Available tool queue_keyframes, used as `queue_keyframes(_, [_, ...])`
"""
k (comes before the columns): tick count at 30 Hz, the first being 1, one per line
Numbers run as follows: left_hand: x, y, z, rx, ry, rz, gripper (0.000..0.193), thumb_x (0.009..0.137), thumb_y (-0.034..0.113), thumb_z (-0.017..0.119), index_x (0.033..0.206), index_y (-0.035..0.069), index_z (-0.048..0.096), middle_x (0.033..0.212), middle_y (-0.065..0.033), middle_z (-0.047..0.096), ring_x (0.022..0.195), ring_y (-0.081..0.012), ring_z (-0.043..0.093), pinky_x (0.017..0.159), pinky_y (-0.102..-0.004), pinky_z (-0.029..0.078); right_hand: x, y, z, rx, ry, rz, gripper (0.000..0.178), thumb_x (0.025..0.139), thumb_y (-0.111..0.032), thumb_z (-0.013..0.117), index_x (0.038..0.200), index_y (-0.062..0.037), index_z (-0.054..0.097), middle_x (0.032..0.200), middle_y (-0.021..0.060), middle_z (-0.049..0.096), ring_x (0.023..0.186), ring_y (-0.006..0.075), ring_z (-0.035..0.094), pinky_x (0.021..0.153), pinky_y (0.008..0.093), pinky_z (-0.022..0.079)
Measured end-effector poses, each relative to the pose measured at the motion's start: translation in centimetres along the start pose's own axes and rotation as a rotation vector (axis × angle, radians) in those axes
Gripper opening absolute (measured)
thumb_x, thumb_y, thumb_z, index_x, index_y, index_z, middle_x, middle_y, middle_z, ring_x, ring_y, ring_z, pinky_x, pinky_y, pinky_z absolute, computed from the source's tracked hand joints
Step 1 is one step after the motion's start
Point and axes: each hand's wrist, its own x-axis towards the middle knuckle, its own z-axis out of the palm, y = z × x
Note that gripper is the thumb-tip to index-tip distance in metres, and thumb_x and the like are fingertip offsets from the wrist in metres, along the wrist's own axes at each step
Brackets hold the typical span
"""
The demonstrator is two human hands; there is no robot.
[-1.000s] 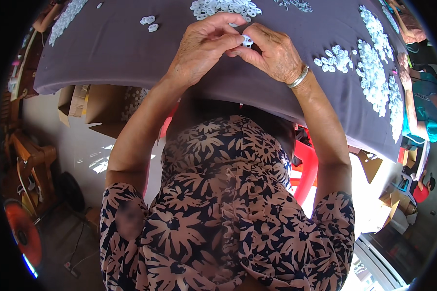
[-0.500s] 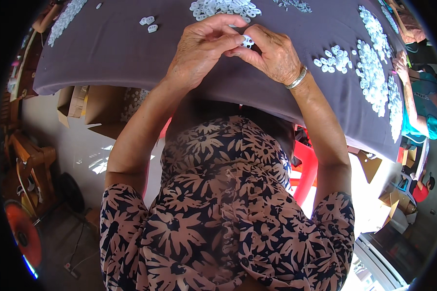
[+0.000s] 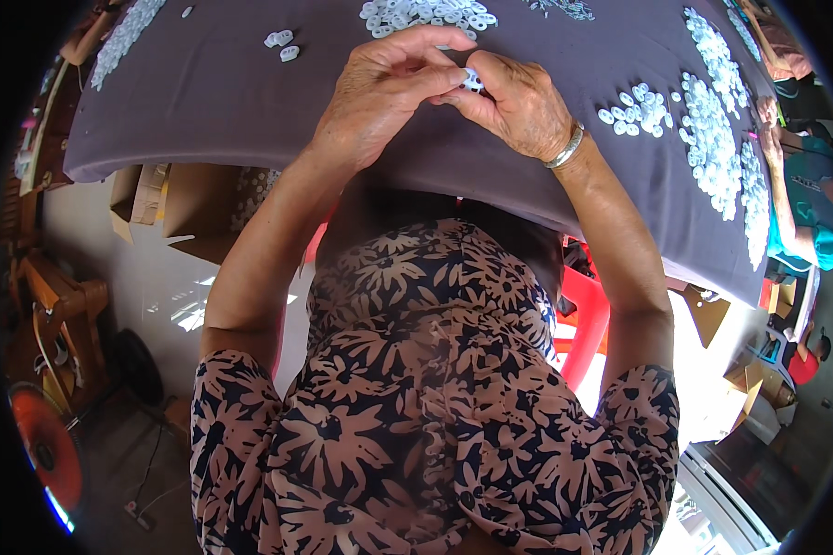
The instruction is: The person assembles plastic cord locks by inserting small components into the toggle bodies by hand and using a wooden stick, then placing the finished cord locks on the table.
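A small white plastic piece with dark holes (image 3: 472,80) is pinched between both hands above the near part of the table. My left hand (image 3: 379,97) grips it from the left with thumb and fingertips, its index finger arched over the top. From the right, my right hand (image 3: 520,106), with a silver bracelet at the wrist, presses it between thumb and finger. The fingers cover most of the piece. Just beyond the hands lies a pile of white oval pieces (image 3: 426,14). A few similar pieces (image 3: 282,42) rest on the cloth left of my left hand.
A dark cloth covers the table (image 3: 204,102). To the right are a small group of white pieces (image 3: 637,111) and a long heap (image 3: 710,148); another heap (image 3: 125,42) lies far left. A co-worker's hand (image 3: 768,116) is at the right edge. Cardboard boxes (image 3: 194,199) stand below.
The white piece has turned slightly between my fingers, while both hands stay in nearly the same place. At the right edge the co-worker's hand has shifted a little.
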Motion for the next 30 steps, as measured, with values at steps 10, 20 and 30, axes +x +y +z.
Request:
queue_keyframes(10, [0.1, 0.9, -0.2, 0.143, -0.023, -0.038, 0.023, 0.085, 0.006, 0.061, 0.108, 0.008, 0.064, 0.079, -0.001, 0.061, 0.071, -0.0067, 0.054, 0.065, -0.0209, 0.046, -0.1, 0.1, 0.1, 0.01, -0.028, -0.004, 0.029, 0.08, -0.022, 0.069, 0.078, -0.0028, 0.048, 0.064, 0.0116, 0.056, 0.06, 0.0308, 0.059, 0.052, 0.0357, 0.049])
queue_keyframes(20, [0.3, 1.1, -0.8, 0.168, -0.034, -0.067, 0.016, 0.086, 0.01, 0.063, 0.1, 0.002, 0.065, 0.082, -0.0032, 0.063, 0.073, -0.0073, 0.057, 0.066, -0.021, 0.047, 0.1, -0.2, 0.1, 0.031, 0.004, -0.01, 0.028, 0.078, -0.022, 0.072, 0.081, -0.0017, 0.052, 0.068, 0.0117, 0.058, 0.062, 0.0299, 0.059, 0.054, 0.0348, 0.049])
queue_keyframes(30, [0.4, 0.7, -1.2, 0.145, -0.08, -0.074, 0.028, 0.084, 0.006, 0.065, 0.112, 0.003, 0.059, 0.087, -0.0031, 0.062, 0.079, -0.0097, 0.056, 0.073, -0.0227, 0.047, 0.2, -0.2, 0.1, 0.043, -0.011, 0.011, 0.028, 0.077, -0.022, 0.072, 0.083, -0.003, 0.052, 0.07, 0.0116, 0.059, 0.063, 0.0305, 0.059, 0.054, 0.0356, 0.048])
